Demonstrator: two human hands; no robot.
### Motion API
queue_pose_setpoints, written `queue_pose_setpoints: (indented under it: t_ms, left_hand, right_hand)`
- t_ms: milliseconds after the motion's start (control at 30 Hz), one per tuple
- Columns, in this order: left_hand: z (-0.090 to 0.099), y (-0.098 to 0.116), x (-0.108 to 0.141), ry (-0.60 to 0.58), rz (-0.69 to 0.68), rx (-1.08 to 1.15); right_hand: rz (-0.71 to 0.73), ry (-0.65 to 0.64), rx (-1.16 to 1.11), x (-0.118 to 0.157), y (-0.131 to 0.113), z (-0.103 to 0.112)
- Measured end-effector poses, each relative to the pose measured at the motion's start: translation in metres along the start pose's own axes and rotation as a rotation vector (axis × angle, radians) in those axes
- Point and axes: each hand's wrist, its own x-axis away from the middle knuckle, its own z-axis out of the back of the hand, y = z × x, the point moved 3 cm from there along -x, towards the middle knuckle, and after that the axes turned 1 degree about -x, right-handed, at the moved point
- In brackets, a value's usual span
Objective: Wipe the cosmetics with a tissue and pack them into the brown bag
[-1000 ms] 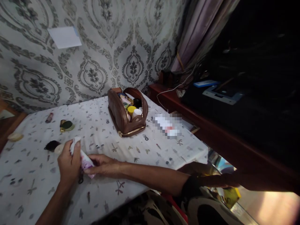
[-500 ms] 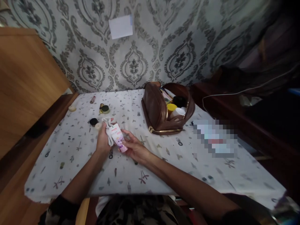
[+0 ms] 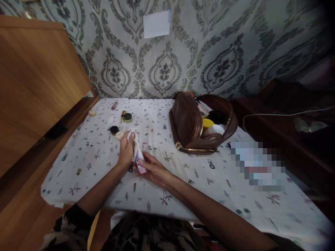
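Observation:
A white cloth (image 3: 136, 148) is pressed by my left hand (image 3: 127, 150) against the upper part of a pink and white bottle (image 3: 141, 167). My right hand (image 3: 155, 169) grips the lower end of that bottle, just above the table. Close beyond my left hand lie a cream round item (image 3: 119, 135) and a black round item (image 3: 114, 130). Farther back are a dark green round container (image 3: 128, 118) with a gold and black piece beside it, and a small pink tube (image 3: 114, 106).
An open brown bag (image 3: 185, 122) holding yellow-topped and white-topped containers stands at the back right. A blurred-out flat item (image 3: 256, 165) lies right of it. Wooden furniture (image 3: 39, 80) borders the left side. A small beige item (image 3: 92, 113) sits at the table's far left.
The cloth in my left hand has come over the bottle's upper part and covers its printed front. The whole view has shifted, so the table items appear farther right.

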Motion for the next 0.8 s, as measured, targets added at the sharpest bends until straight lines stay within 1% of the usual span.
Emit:
queue_pose_setpoints:
  t_ms: [100, 167, 267, 367, 433, 500, 667, 733, 800]
  left_hand:
    - [0.003, 0.006, -0.001, 0.051, -0.157, -0.105]
    - [0.003, 0.010, 0.000, 0.029, -0.237, -0.142]
    - [-0.002, 0.013, 0.004, -0.096, -0.363, -0.202]
    - [-0.007, 0.012, 0.011, -0.269, -0.554, -0.306]
    - [-0.010, 0.010, 0.015, -0.344, -0.679, -0.385]
    - [-0.011, 0.008, 0.018, -0.398, -0.769, -0.435]
    - [-0.018, 0.006, 0.026, -0.538, -0.872, -0.448]
    - [-0.020, 0.007, 0.028, -0.541, -0.889, -0.442]
    - [-0.019, 0.007, 0.028, -0.493, -0.882, -0.421]
  right_hand:
    - [0.007, -0.004, 0.025, 0.000, -0.002, 0.000]
    - [0.030, 0.017, 0.030, -0.002, -0.004, 0.003]
    - [0.069, 0.080, 0.025, -0.005, -0.005, 0.008]
    - [0.140, 0.141, 0.026, -0.006, -0.007, 0.013]
    - [0.193, 0.170, 0.036, -0.006, -0.010, 0.014]
    - [0.236, 0.198, 0.032, -0.006, -0.015, 0.016]
    - [0.325, 0.267, -0.020, -0.002, -0.029, 0.022]
    - [0.336, 0.271, -0.003, -0.001, -0.033, 0.023]
    - [0.332, 0.246, 0.029, 0.000, -0.033, 0.022]
